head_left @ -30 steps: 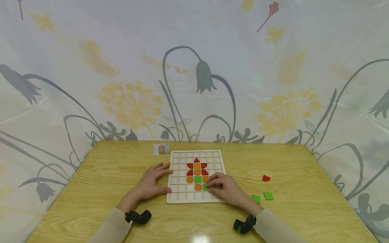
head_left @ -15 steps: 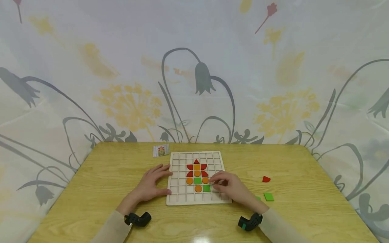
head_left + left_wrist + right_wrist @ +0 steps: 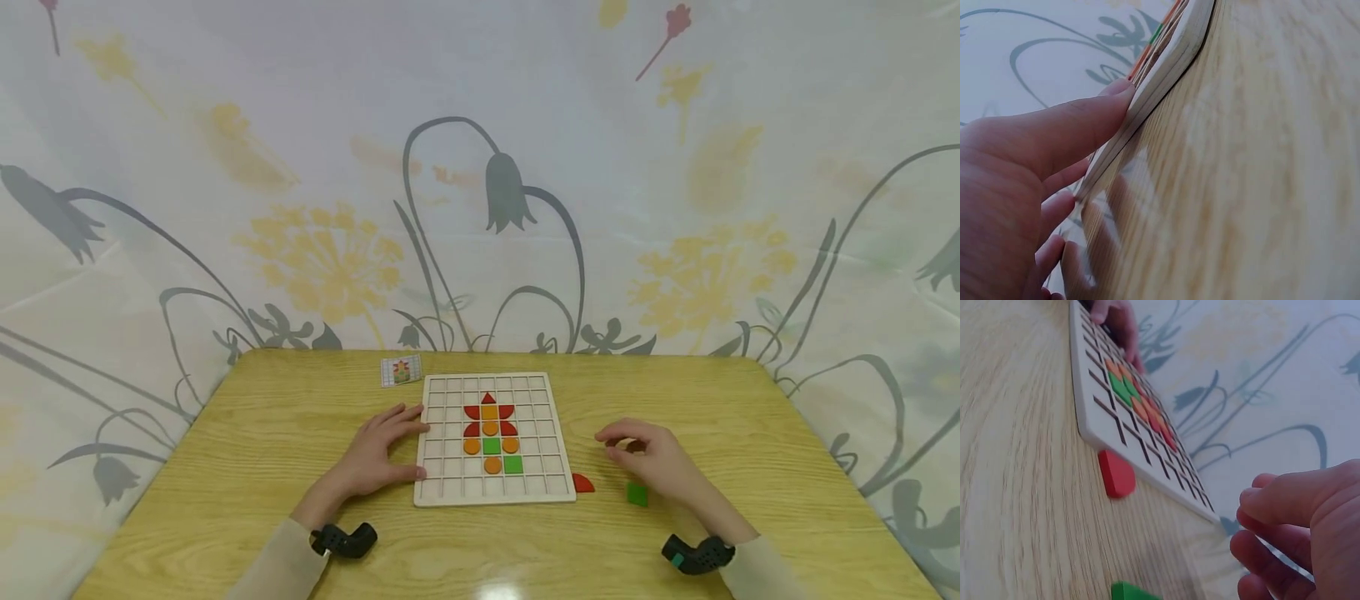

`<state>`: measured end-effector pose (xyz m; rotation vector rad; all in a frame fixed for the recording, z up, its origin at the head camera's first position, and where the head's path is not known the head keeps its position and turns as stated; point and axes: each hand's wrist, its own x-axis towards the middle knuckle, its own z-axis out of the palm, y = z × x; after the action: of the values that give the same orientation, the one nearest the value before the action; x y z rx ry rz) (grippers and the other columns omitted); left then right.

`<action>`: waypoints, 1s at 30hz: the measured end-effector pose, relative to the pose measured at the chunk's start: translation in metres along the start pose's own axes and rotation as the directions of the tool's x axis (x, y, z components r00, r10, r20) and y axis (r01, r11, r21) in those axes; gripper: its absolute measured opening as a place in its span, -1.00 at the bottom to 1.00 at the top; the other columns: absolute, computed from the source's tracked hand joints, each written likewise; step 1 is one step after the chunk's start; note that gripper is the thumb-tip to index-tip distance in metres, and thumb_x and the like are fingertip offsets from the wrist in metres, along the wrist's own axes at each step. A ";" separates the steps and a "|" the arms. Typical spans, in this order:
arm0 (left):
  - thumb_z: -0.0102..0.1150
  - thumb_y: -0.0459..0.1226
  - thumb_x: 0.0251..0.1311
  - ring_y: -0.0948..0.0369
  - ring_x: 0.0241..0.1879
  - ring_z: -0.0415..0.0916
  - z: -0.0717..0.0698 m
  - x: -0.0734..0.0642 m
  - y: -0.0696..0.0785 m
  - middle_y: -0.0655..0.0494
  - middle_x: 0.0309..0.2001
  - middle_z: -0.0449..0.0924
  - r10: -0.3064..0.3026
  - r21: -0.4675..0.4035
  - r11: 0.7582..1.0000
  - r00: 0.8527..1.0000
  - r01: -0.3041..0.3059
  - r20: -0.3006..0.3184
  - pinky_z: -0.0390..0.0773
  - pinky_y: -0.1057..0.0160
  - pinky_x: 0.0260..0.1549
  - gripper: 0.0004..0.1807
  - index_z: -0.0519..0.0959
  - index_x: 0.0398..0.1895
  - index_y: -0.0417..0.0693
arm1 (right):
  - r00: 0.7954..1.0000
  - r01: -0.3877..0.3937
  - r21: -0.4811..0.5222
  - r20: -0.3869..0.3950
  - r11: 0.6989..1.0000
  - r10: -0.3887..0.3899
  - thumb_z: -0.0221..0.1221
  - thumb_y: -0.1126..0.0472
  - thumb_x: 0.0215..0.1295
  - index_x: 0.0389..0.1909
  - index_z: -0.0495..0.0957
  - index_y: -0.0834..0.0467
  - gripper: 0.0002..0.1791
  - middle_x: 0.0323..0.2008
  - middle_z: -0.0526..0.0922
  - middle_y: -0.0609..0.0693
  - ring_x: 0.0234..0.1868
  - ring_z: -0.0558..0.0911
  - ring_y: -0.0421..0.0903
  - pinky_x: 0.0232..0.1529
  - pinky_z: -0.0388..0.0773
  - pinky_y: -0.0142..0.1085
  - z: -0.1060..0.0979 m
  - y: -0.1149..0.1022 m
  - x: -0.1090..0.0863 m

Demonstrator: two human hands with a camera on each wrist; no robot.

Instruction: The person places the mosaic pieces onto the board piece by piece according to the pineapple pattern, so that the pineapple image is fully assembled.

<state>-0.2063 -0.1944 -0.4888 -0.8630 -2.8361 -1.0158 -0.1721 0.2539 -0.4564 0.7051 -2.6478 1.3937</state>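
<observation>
A white wooden grid board [image 3: 448, 483] lies on the table, with red, orange and green tiles set in a figure at its middle. My left hand [image 3: 382, 450] rests at its left edge; in the left wrist view the thumb [image 3: 1094, 119] touches the rim. To the right of the board, my right hand [image 3: 652, 458] hovers low with fingers loosely bent; no tile shows between them in the right wrist view. A red quarter-circle tile [image 3: 582, 483] lies against the board's lower right corner. Just below the right hand is a green square tile [image 3: 637, 495], partly covered by it.
A small pattern card [image 3: 401, 371] lies behind the board's upper left corner. The wooden table [image 3: 480, 550] ends at a wall covering [image 3: 480, 275] with printed flowers. Both wrists carry black cameras, the left camera [image 3: 345, 540] close above the table.
My right hand has moved right, off the board, uncovering the red quarter-circle by the corner. It now covers the other green square and the farther red quarter-circle. My left hand stays put.
</observation>
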 end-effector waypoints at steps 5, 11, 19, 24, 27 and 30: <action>0.41 0.10 0.07 -0.15 0.49 -0.02 0.000 0.000 0.000 0.02 0.48 0.24 -0.006 -0.001 1.000 1.000 0.006 0.002 -0.04 -0.40 0.29 -0.31 0.56 0.27 0.04 | 0.997 -0.073 -0.062 -0.028 0.995 0.072 0.25 0.37 0.33 -0.05 0.69 0.21 -0.80 -0.12 0.69 0.08 -0.21 0.61 -0.27 -0.28 0.59 -0.34 -0.023 0.010 -0.023; 0.41 0.10 0.06 -0.15 0.49 -0.02 0.000 -0.001 0.000 0.01 0.48 0.24 -0.007 -0.005 1.000 1.000 0.007 0.003 -0.04 -0.40 0.30 -0.31 0.57 0.26 0.04 | 0.989 -0.145 -0.081 -0.016 0.986 0.144 0.31 0.28 0.30 -0.04 0.69 0.16 -0.77 -0.12 0.68 0.03 -0.18 0.61 -0.30 -0.30 0.58 -0.34 -0.038 0.022 -0.045; 0.41 0.10 0.07 -0.14 0.50 -0.02 0.001 0.000 0.000 0.02 0.48 0.24 -0.003 -0.001 1.000 1.000 0.003 0.003 -0.05 -0.39 0.30 -0.31 0.56 0.27 0.05 | 0.983 -0.152 -0.017 0.098 0.988 0.153 0.32 0.26 0.29 0.00 0.67 0.18 -0.73 -0.04 0.67 -0.08 -0.10 0.58 -0.32 -0.25 0.51 -0.39 -0.051 0.040 -0.058; 0.40 0.11 0.07 -0.13 0.50 -0.03 0.000 0.000 0.000 0.03 0.48 0.23 -0.009 -0.004 1.000 1.000 0.009 0.005 -0.06 -0.39 0.30 -0.31 0.56 0.27 0.06 | 0.976 -0.122 0.074 0.192 0.990 0.106 0.28 0.31 0.32 0.09 0.59 0.26 -0.66 0.02 0.64 -0.02 -0.14 0.56 -0.20 -0.31 0.44 -0.34 -0.058 0.045 -0.057; 0.40 0.11 0.07 -0.14 0.50 -0.03 0.000 0.000 0.000 0.03 0.48 0.23 -0.006 -0.005 1.000 1.000 0.006 0.006 -0.06 -0.40 0.30 -0.31 0.56 0.27 0.05 | 0.972 -0.098 0.096 0.223 0.990 0.075 0.26 0.35 0.32 0.11 0.58 0.27 -0.65 0.03 0.64 0.03 -0.14 0.54 -0.17 -0.32 0.41 -0.33 -0.060 0.046 -0.057; 0.40 0.10 0.08 -0.14 0.50 -0.03 0.000 0.000 0.000 0.03 0.49 0.23 -0.005 -0.002 1.000 1.000 0.005 0.008 -0.06 -0.40 0.30 -0.31 0.56 0.27 0.05 | 0.969 -0.108 0.097 0.234 0.989 0.083 0.26 0.36 0.31 0.12 0.57 0.27 -0.64 0.03 0.64 0.04 -0.15 0.53 -0.16 -0.32 0.39 -0.33 -0.061 0.046 -0.057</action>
<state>-0.2059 -0.1944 -0.4891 -0.8627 -2.8454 -1.0185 -0.1498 0.3459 -0.4709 0.8059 -2.8325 1.5817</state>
